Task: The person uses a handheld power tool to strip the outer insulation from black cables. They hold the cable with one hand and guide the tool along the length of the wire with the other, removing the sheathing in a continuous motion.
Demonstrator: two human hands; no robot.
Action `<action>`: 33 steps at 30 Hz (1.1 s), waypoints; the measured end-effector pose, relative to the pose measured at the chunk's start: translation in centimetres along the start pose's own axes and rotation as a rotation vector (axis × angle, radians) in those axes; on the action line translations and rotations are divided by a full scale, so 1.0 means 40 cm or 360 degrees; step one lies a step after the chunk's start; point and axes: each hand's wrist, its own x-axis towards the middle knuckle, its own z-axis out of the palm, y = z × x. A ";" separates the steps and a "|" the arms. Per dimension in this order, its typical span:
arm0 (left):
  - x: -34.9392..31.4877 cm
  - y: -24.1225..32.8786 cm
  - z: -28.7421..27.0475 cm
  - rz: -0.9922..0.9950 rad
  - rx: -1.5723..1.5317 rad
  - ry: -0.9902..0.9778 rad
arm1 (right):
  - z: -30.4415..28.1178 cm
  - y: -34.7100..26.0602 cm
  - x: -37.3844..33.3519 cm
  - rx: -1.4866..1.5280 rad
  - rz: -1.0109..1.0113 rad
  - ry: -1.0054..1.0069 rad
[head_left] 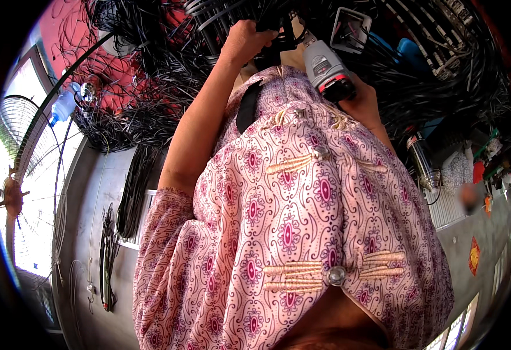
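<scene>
My right hand is wrapped round the handle of a grey and red cordless power tool. The tool's nose points away from me, toward pale wooden pieces and black strips above my lap. My left hand is closed just left of the tool, its fingers curled at the dark strips. What lies between those fingers is lost in the dark. Beside it, at the top, stands a bundle of grey-black woven strips. A short black strap lies on my patterned clothing.
Loose black strips lie heaped over a red surface at the left. A white-rimmed container stands beyond the tool. To the right are more black strips and a metal flask. A large fan stands far left.
</scene>
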 end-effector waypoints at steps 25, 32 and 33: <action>-0.008 0.019 0.034 0.0092 0.0086 0.0127 | -0.031 -0.022 0.052 -0.0493 -0.0567 -0.0110; 0.003 -0.007 0.053 0.0137 0.0090 0.0187 | -0.035 -0.031 0.054 -0.0530 -0.0627 -0.0114; 0.006 -0.012 0.055 0.0153 0.0090 0.0202 | -0.036 -0.031 0.055 -0.0537 -0.0633 -0.0111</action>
